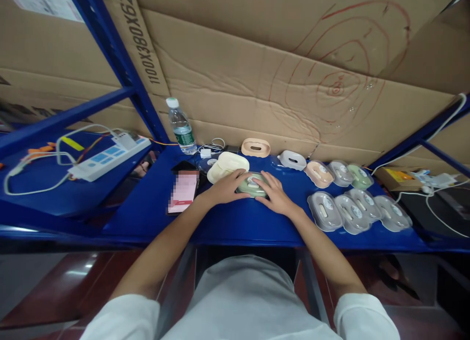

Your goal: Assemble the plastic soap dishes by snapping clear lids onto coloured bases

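Note:
Both of my hands are around a green soap box (253, 185) with a clear cover, lying on the blue table in front of me. My left hand (230, 187) grips its left side, fingers curled over the edge. From the right, my right hand (273, 192) holds the other side, its fingers resting on the top and rim. Just behind my left hand are cream-coloured soap box parts (228, 166), partly covered by that hand.
Several clear-covered soap boxes (325, 211) stand at the right. Behind are a peach tray (256, 147) and a grey tray (293, 160). A phone (183, 191), water bottle (181, 127) and power strip (110, 158) are leftward. Cardboard (227, 76) backs the table.

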`<state>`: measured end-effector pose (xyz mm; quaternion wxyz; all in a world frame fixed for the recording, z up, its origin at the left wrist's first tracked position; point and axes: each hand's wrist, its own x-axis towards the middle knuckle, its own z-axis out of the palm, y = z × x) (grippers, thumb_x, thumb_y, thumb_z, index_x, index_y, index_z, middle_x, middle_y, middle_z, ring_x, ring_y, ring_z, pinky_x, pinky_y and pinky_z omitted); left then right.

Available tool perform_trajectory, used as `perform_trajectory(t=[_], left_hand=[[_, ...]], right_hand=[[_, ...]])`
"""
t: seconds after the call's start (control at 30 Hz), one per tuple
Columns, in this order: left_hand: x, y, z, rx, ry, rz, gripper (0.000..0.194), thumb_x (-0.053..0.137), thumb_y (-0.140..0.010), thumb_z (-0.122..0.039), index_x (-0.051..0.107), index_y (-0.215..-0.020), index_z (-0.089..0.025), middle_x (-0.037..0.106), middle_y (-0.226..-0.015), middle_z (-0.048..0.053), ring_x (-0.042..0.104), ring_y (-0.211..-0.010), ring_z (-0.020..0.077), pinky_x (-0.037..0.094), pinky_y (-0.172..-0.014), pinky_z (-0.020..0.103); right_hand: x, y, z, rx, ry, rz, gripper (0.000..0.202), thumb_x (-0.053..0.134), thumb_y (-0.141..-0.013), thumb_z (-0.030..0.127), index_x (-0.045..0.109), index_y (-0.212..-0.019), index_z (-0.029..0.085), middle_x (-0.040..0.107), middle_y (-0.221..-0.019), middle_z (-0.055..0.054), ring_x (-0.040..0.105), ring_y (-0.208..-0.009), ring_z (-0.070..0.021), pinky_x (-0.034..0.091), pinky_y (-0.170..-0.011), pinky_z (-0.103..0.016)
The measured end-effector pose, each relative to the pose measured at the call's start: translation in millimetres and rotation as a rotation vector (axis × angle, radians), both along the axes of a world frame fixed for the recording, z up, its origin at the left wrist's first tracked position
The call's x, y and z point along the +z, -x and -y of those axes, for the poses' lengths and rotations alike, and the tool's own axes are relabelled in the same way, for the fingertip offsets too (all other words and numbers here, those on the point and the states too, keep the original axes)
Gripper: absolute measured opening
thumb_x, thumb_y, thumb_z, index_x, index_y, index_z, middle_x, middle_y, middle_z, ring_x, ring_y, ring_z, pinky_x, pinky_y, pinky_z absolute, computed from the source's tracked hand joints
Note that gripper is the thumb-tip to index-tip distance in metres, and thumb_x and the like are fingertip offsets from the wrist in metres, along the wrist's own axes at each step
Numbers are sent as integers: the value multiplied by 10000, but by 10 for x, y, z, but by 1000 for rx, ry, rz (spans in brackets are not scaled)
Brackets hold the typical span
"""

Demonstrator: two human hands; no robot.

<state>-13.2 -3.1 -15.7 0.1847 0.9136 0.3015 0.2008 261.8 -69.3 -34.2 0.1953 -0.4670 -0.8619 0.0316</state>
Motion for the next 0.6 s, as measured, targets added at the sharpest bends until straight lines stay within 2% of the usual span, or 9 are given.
perform_trajectory(t=[0.1,0.23,0.4,0.6], left_hand=[[20,-34,52,45,-40,2,695,709,-981,-561,488,-1563,-252,311,-1727,178,520,-1502,425,444,-1250,584],[23,-95,91,64,-137,-3,494,683,-999,-443,577,-1421,-210,401,-1643,185,551,-1450,413,467,-1224,584],[15,-124,76,37,-201,-8,410,638,-1024,-386,600,-1380,-185,526,-1514,186,542,-1440,378,482,-1207,546],[35,-82,32,30,-223,-26,321,544,-1069,-323,645,-1351,-209,614,-1459,152,595,-1368,328,499,-1163,512]], right_hand=[[16,-13,0,-74,-30,-14,615,546,-1072,322,417,-1673,305,219,-1817,-163,227,-1678,-398,280,-1298,-704],[13,-53,-33,-163,-104,-74,668,486,-934,98,512,-1583,256,265,-1792,-161,254,-1664,-372,298,-1283,-686],[-4,-99,-71,-296,-123,-133,672,490,-877,91,532,-1537,208,370,-1724,-184,368,-1593,-357,396,-1232,-630],[-2,-146,-103,-481,-81,-68,751,453,-866,63,466,-1611,151,362,-1744,-199,355,-1611,-337,374,-1261,-569]])
